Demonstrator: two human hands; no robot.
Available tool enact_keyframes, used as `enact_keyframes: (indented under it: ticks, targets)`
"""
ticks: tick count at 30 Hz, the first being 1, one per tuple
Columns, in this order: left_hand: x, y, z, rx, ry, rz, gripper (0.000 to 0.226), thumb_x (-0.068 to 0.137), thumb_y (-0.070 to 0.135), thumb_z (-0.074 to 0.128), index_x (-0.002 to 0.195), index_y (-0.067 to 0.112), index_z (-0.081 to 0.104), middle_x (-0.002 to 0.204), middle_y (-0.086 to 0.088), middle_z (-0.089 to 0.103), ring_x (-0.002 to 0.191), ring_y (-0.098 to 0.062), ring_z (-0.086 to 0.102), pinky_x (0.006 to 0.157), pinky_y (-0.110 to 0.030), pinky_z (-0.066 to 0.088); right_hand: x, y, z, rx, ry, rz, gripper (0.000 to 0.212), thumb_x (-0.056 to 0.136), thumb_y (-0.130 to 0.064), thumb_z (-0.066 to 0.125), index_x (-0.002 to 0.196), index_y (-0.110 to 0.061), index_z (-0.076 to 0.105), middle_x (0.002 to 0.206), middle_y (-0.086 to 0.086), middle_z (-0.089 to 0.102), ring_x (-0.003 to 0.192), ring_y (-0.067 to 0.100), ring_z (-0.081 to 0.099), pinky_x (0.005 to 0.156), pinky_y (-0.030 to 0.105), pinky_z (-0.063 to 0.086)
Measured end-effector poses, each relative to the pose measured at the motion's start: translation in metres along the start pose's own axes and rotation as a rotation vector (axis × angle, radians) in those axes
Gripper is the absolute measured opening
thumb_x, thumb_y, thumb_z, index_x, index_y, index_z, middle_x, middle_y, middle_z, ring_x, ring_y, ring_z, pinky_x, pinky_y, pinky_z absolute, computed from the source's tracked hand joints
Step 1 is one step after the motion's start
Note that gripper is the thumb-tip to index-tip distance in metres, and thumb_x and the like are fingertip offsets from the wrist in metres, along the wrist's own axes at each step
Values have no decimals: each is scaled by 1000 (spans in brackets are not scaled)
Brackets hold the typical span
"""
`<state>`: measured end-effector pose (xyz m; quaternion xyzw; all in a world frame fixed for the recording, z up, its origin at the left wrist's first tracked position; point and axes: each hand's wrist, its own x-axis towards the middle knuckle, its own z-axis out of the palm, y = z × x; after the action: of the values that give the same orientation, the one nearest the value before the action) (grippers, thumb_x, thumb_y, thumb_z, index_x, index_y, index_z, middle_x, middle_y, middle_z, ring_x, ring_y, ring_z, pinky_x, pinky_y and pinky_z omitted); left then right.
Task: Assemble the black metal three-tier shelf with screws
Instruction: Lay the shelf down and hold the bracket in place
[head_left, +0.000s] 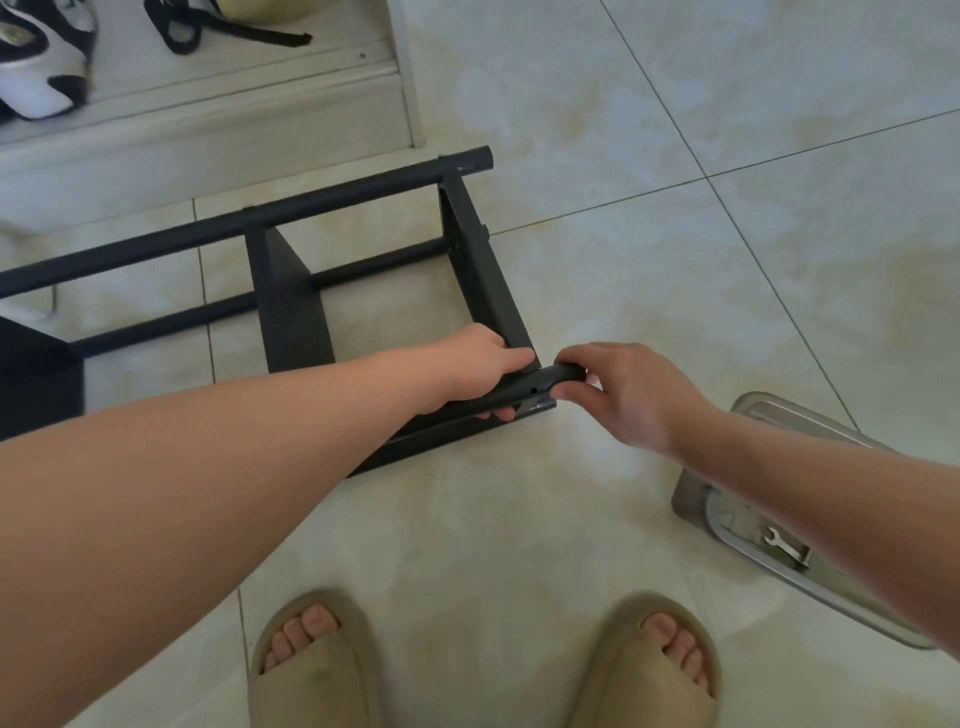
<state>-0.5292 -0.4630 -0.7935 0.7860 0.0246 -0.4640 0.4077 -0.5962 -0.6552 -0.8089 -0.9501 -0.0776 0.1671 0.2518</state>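
Note:
The black metal shelf frame (291, 306) lies on its side on the tiled floor, with two shelf panels standing between long round posts. A near black post (524, 391) runs along the front corner of the right panel (483, 270). My left hand (467, 371) grips this post from above, thumb by the panel's corner. My right hand (618, 392) curls its fingers round the post's end. A small screw hole shows in the post between my hands.
A metal tray (769, 551) sits on the floor at the right, holding a small flat wrench (784, 543). A white cabinet base (208, 130) with shoes (41, 62) stands at the back left. My feet in beige slippers (311, 670) are below.

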Motion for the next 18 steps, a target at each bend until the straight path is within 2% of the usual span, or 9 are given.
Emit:
enact_keyframes:
  ticks: [2,4,6,8,10,12,14,16,18]
  targets:
    - [-1,0,-4,32,-4,-1,33,103,32,50,100,2,62,83,-20,75,66,-25,71,59,-28,54,3,-4,1,-29,-9,19,22,101,-41,57,106,-22,65,91,-7,60,88,19,53,74,39,48]
    - [0,-1,-8,26,1,1,36,103,33,50,105,0,64,85,-20,75,72,-27,72,64,-31,57,5,-8,1,-39,-2,42,23,101,-43,56,109,-23,65,95,-7,62,92,20,55,75,38,48]
    - [-1,0,-10,17,15,5,37,103,33,50,110,-1,62,86,-18,75,70,-26,72,67,-33,57,6,-12,1,-48,10,68,24,101,-45,55,114,-26,64,100,-8,64,98,20,57,74,36,47]
    - [-3,1,-8,43,46,12,38,103,34,50,108,-1,63,76,-15,75,63,-24,68,68,-35,56,5,-13,2,-43,16,83,27,101,-47,54,119,-28,62,106,-8,66,103,21,59,77,36,49]
    - [-6,1,-3,110,104,30,39,102,37,50,102,1,66,71,-12,73,64,-23,64,72,-37,53,0,-14,2,-16,13,96,34,101,-48,53,129,-29,59,116,-6,66,111,22,59,84,39,50]
    - [-9,0,4,173,209,42,37,101,40,49,101,8,67,84,-7,71,74,-20,61,73,-34,46,-7,-11,-2,-23,-19,108,49,102,-51,51,145,-29,48,135,-5,60,125,22,53,97,42,48]
    - [-10,-3,9,169,385,56,32,101,43,49,109,14,59,99,-3,64,88,-21,58,78,-34,45,-19,-3,-9,-38,-30,125,60,101,-54,48,155,-30,36,149,-5,51,136,22,44,106,43,43]
    - [-14,-3,14,233,597,193,26,100,41,50,108,17,51,102,-1,58,94,-23,55,82,-40,48,-38,12,-19,-47,-11,164,62,101,-54,47,156,-30,33,153,-5,48,140,22,42,109,43,41]
    - [-19,2,24,409,704,468,21,98,35,53,108,16,52,104,0,55,98,-23,52,83,-43,48,-62,32,-28,-57,5,222,60,102,-51,48,155,-28,35,151,-3,49,139,23,43,110,42,39]
